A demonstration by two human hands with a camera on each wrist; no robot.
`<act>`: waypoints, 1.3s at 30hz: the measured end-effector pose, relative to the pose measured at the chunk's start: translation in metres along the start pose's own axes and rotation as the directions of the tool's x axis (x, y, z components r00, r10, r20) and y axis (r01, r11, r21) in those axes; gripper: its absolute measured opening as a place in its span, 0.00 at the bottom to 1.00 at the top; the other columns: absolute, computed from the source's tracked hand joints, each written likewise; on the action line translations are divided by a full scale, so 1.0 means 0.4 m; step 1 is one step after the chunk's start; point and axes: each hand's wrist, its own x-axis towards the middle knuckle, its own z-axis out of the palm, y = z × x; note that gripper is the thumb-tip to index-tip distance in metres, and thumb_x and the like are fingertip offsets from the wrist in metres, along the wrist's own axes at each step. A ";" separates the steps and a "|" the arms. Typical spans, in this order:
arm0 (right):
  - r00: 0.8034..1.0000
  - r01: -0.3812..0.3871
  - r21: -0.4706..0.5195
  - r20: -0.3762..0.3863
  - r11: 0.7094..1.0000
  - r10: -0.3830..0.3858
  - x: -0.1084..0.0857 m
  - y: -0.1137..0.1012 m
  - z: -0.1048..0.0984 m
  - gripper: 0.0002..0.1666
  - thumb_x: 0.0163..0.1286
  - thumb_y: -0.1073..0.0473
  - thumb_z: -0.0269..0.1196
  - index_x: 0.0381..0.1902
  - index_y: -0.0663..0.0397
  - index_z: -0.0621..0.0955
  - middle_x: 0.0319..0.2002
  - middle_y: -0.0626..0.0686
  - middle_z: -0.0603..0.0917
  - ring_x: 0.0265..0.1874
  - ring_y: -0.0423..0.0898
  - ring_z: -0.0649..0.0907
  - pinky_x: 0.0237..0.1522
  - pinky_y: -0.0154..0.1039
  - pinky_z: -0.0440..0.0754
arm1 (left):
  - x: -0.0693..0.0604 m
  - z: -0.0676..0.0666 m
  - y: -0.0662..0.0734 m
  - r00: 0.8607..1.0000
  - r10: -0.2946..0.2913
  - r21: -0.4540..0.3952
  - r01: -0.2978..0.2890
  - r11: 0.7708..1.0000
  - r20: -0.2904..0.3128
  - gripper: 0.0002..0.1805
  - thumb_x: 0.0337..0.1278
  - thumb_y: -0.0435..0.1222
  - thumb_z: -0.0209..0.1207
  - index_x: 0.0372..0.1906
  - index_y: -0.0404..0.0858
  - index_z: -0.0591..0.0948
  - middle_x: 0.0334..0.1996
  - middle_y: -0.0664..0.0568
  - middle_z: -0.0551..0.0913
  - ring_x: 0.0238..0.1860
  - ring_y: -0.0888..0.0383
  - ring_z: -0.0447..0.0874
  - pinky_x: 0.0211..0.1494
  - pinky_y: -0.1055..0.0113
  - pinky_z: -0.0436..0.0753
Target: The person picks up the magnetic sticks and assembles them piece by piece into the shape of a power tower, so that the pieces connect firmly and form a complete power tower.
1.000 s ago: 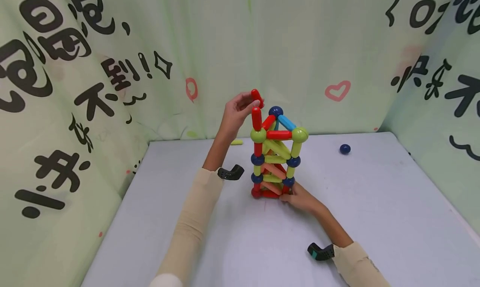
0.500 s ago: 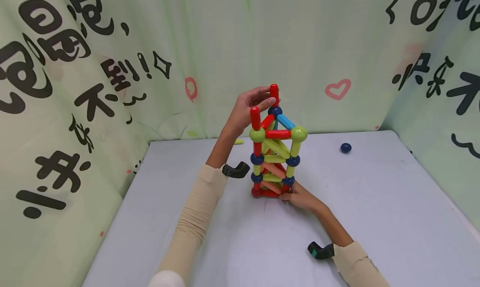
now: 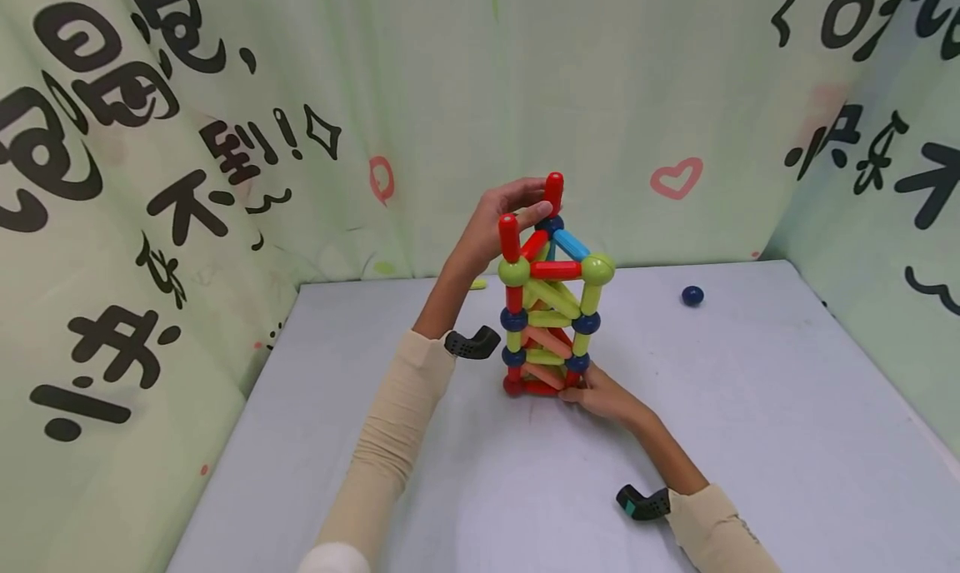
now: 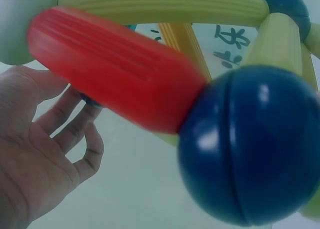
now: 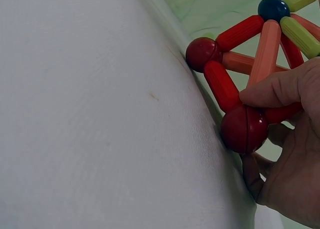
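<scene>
A tower of coloured rods and balls [image 3: 551, 317] stands upright on the table. At its top back, my left hand [image 3: 487, 223] pinches a red rod [image 3: 553, 193] that stands on a dark blue ball [image 3: 550, 225]. Another red rod [image 3: 509, 238] rises from the green ball [image 3: 513, 271] at the front left corner. Low on the right side, my right hand [image 3: 606, 392] grips the tower's base, its thumb by a red ball [image 5: 245, 129] in the right wrist view. In the left wrist view a red rod [image 4: 115, 69] and a blue ball [image 4: 250, 144] partly cover the left hand.
A loose dark blue ball [image 3: 692, 296] lies on the table [image 3: 750, 406] to the right of the tower. Behind the left forearm, a yellow-green rod [image 3: 477, 284] lies near the back edge. A printed curtain [image 3: 600, 123] hangs behind the table.
My left hand has moved right with the red rod, which has gone from tilted beside the tower to upright on the top blue ball. The right hand stays at the base.
</scene>
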 end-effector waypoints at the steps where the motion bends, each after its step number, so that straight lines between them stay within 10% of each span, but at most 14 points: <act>1: 1.000 0.016 0.021 0.005 1.000 -0.016 0.001 0.001 0.001 0.53 0.61 0.76 0.57 0.78 0.47 0.48 0.71 0.61 0.61 0.68 0.62 0.63 0.66 0.66 0.65 | 0.000 0.001 -0.001 1.000 0.000 -0.009 0.000 1.000 -0.002 0.22 0.66 0.34 0.57 0.63 0.34 0.74 0.57 0.40 0.80 0.59 0.52 0.79 0.57 0.62 0.81; 11: 0.999 0.044 -0.043 -0.029 0.998 -0.045 -0.002 -0.006 -0.009 0.54 0.64 0.74 0.60 0.78 0.35 0.48 0.72 0.54 0.61 0.71 0.58 0.62 0.67 0.66 0.64 | 0.013 -0.008 -0.029 0.999 -0.024 -0.037 0.023 0.999 -0.021 0.19 0.70 0.37 0.52 0.62 0.35 0.75 0.54 0.41 0.82 0.52 0.53 0.81 0.52 0.65 0.81; 17: 0.997 0.017 -0.103 -0.069 0.995 -0.024 -0.005 -0.001 -0.012 0.52 0.65 0.67 0.65 0.77 0.36 0.51 0.71 0.54 0.66 0.70 0.57 0.65 0.67 0.64 0.66 | 0.008 -0.035 -0.156 0.979 -0.160 0.112 0.175 0.978 -0.130 0.17 0.71 0.42 0.52 0.54 0.36 0.79 0.48 0.41 0.84 0.50 0.52 0.82 0.59 0.59 0.80; 23: 0.996 0.001 -0.116 -0.088 0.993 -0.011 -0.007 0.005 -0.002 0.51 0.64 0.64 0.67 0.76 0.34 0.53 0.68 0.52 0.70 0.68 0.55 0.70 0.66 0.61 0.69 | -0.057 -0.061 -0.362 0.919 -0.323 0.474 0.394 0.788 -0.227 0.14 0.70 0.38 0.53 0.54 0.36 0.80 0.53 0.43 0.82 0.56 0.48 0.78 0.60 0.56 0.78; 30: 0.995 0.004 -0.119 -0.096 0.993 -0.016 -0.005 0.011 0.008 0.53 0.63 0.67 0.67 0.77 0.36 0.51 0.69 0.53 0.69 0.68 0.56 0.69 0.66 0.62 0.68 | -0.132 -0.067 -0.477 0.850 -0.505 0.792 0.409 0.454 -0.150 0.28 0.71 0.39 0.52 0.73 0.46 0.64 0.77 0.48 0.56 0.77 0.43 0.51 0.69 0.38 0.64; 34: 0.992 -0.021 -0.141 -0.122 0.990 0.004 -0.004 0.006 0.020 0.50 0.63 0.65 0.68 0.76 0.44 0.55 0.67 0.56 0.71 0.66 0.57 0.71 0.65 0.61 0.70 | -0.152 -0.069 -0.487 0.848 -0.514 0.839 0.371 0.397 -0.132 0.28 0.72 0.38 0.52 0.73 0.48 0.64 0.75 0.48 0.60 0.76 0.43 0.53 0.69 0.35 0.63; 39: 0.974 -0.092 -0.179 -0.222 0.980 0.051 -0.004 -0.007 0.034 0.47 0.61 0.60 0.71 0.73 0.46 0.60 0.65 0.55 0.73 0.65 0.56 0.73 0.63 0.59 0.73 | -0.162 -0.068 -0.491 0.919 -0.359 0.878 0.303 0.372 -0.165 0.17 0.67 0.34 0.58 0.59 0.42 0.76 0.56 0.46 0.81 0.58 0.47 0.77 0.58 0.47 0.78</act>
